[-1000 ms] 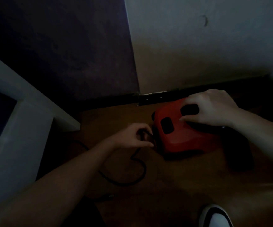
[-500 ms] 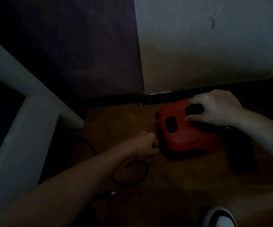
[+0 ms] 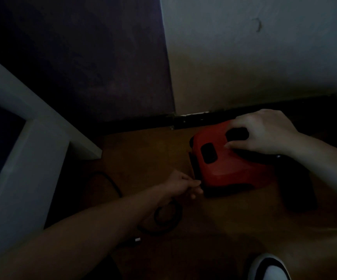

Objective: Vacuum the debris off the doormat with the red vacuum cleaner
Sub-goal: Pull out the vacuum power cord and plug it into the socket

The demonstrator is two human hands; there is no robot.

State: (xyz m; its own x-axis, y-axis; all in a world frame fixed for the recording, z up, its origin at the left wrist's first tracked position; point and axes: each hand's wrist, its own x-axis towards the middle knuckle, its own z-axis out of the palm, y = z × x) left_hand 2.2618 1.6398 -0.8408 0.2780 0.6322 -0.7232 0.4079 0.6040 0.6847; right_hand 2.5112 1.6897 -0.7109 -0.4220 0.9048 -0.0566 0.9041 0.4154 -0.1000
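The red vacuum cleaner [image 3: 230, 164] sits on the wooden floor close to the wall. My right hand [image 3: 262, 132] rests on its top, fingers arched beside a black button [image 3: 237, 133]. My left hand [image 3: 181, 185] is at the vacuum's near left corner and pinches the black power cord [image 3: 163, 217] where it leaves the body. The cord loops on the floor under my left forearm and ends in a plug [image 3: 137, 239]. No doormat is in view. The scene is very dim.
A white frame [image 3: 22, 158] juts in from the left. A black skirting [image 3: 204, 118] runs below the white wall [image 3: 244, 57] and a dark panel [image 3: 82, 57]. A dark object [image 3: 297, 190] lies right of the vacuum. A white shoe [image 3: 268, 267] is bottom right.
My left hand slid down along the vacuum's left edge to its near corner, and the cord loop drew in tighter under my forearm. My right hand stayed on top.
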